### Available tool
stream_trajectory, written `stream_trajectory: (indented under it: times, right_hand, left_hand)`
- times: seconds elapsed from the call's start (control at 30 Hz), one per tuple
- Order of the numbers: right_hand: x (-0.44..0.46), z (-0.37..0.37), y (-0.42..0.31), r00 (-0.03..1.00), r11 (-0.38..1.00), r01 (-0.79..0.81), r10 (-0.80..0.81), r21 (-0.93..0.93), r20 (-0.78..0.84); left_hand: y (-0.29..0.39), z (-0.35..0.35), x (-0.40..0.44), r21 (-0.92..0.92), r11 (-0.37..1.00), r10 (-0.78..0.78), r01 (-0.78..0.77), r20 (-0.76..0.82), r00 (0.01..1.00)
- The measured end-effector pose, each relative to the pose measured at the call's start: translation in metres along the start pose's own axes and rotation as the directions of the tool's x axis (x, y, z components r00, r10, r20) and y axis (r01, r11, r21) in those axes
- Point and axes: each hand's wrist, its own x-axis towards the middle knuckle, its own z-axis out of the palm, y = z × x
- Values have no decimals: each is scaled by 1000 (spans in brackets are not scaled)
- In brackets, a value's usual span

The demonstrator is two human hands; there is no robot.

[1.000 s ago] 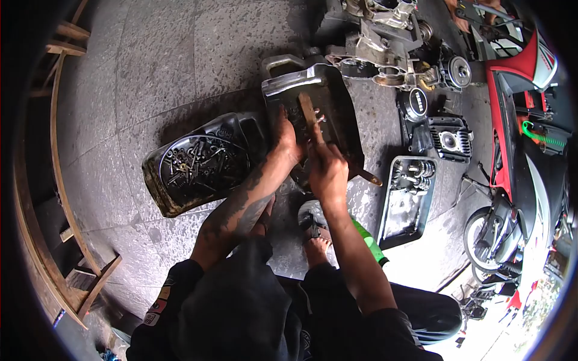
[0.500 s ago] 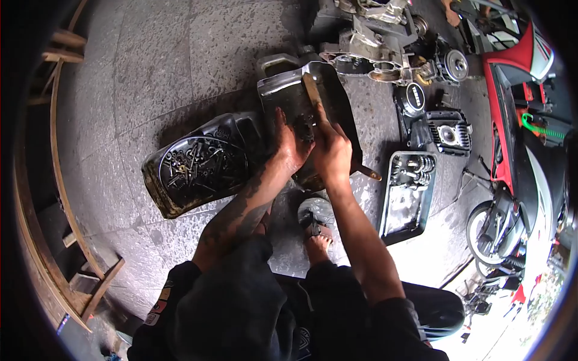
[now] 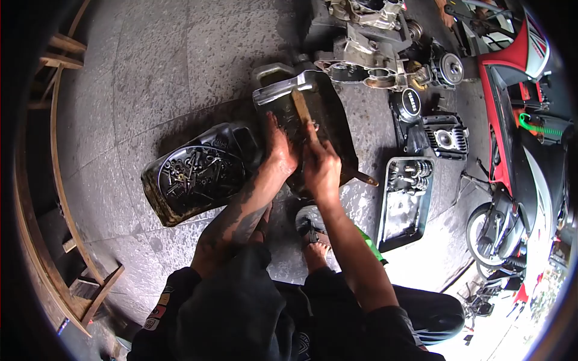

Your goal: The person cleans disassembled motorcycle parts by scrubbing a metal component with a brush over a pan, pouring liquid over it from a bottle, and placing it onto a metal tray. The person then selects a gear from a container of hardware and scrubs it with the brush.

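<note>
A dark cut-open container (image 3: 340, 123) with a handle at its far end lies on the floor before me. My right hand (image 3: 321, 165) is wrapped round a wooden-handled brush (image 3: 301, 107), whose flat light-brown end points away from me inside the container. Just left of it, my left hand (image 3: 280, 147) is over the container's left side, fingers stretched forward and thumb side up; whether it holds anything small is hidden. A second cut container (image 3: 162, 207), full of bolts and small metal parts (image 3: 189, 171), sits to the left.
A metal tray (image 3: 400, 219) with gears stands at the right. Behind it are a finned cylinder part (image 3: 445, 139), a round Yamaha cover (image 3: 411, 103) and engine casings (image 3: 361, 60). A red and white motorcycle (image 3: 503, 108) is at far right, a wooden frame (image 3: 66, 207) at far left. Another person's hand shows top right.
The brush end has shifted left and nearer to me since half a second ago. My hands have moved slightly apart, and the view has shifted a little.
</note>
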Motion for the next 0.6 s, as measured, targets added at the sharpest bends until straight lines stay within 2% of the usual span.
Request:
stream_trajectory:
  times: [0.03, 0.07, 0.1, 0.17, 0.2, 0.23, 0.3, 0.33, 0.43, 0.5, 0.53, 0.57, 0.6]
  right_hand:
    - [11, 0, 5, 1000, 999, -18, 19, -51, 9]
    - [15, -1, 7, 1000, 1000, -21, 21, -23, -10]
    - [20, -9, -3, 994, 995, -101, 99, 26, 46]
    - [15, -12, -11, 999, 995, 2, -7, 99, 48]
    - [9, -10, -14, 999, 995, 39, -42, 93, 30]
    - [5, -10, -13, 999, 997, 36, -38, 74, 25]
    - [-3, -12, -7, 998, 999, -16, 14, 29, 68]
    - [-4, -12, -1, 998, 999, -14, 12, 36, 67]
    - [-4, -10, -7, 999, 998, -12, 10, 56, 40]
    - [2, -8, -23, 999, 992, 40, -43, 122, 20]
    - [-2, 0, -13, 992, 983, 125, -125, 133, -3]
    - [-2, 1, -7, 991, 982, 131, -132, 138, -6]
    - [0, -2, 0, 997, 993, 73, -75, 89, 15]
  left_hand:
    - [-1, 2, -5, -34, 999, -1, 1, 6, 1000]
    - [-4, 3, -11, -61, 998, 12, -13, -22, 1000]
    - [-3, 10, -15, -58, 998, 9, -11, -29, 1000]
    - [-2, 19, -18, -6, 998, 68, -68, -36, 997]
    - [4, 16, -11, -27, 999, -43, 42, -61, 997]
    - [7, 14, -10, -27, 999, -44, 42, -55, 998]
    - [12, 9, -9, -90, 995, 47, -44, 33, 998]
    - [13, 7, -7, -76, 993, 95, -93, 18, 995]
    - [6, 7, -10, -21, 998, 59, -59, 6, 998]
    - [6, 5, -8, -24, 998, 51, -51, 29, 998]
    - [7, 6, -8, -41, 998, 53, -52, 14, 999]
    - [12, 8, -8, -56, 997, 58, -58, 2, 998]
    - [13, 3, -5, -38, 992, 118, -118, -1, 993]
